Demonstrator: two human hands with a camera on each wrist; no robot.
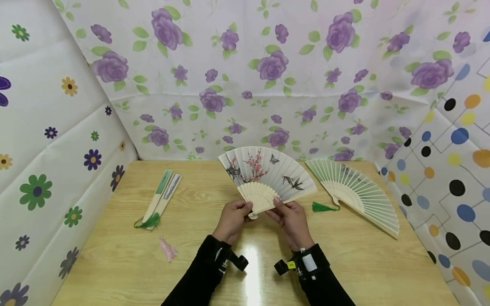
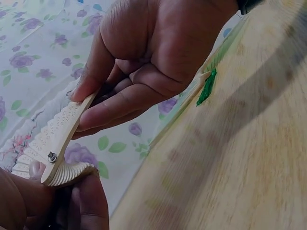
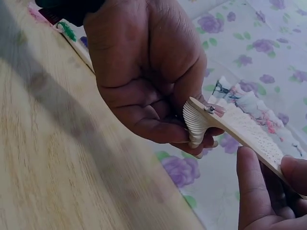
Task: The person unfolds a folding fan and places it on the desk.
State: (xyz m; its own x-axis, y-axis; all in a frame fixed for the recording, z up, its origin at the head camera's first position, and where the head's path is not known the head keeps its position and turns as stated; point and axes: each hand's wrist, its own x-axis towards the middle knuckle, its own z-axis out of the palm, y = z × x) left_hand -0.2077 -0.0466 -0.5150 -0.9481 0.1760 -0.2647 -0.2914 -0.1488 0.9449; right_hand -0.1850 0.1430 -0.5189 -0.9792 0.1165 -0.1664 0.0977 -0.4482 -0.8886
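Observation:
Both hands hold up a spread white folding fan (image 1: 264,170) painted with pink blossoms, birds and butterflies. Its pale pierced ribs meet at a metal pivot (image 2: 52,156). My left hand (image 1: 232,216) grips the rib ends by the pivot, thumb on the near face. On the right edge, my right hand (image 1: 294,221) pinches the outer rib (image 3: 254,146) between thumb and fingers. To the right, a pale green folding fan (image 1: 363,195) lies spread on the table, its green tassel (image 1: 325,207) pointing left.
Two folded fans (image 1: 162,195) lie side by side at the table's left, green tassels (image 1: 152,221) at their near ends. A pink tassel (image 1: 168,248) lies nearer. Flower-printed cloth (image 1: 249,76) rises behind the wooden table (image 1: 126,272), with patterned cloths on both sides.

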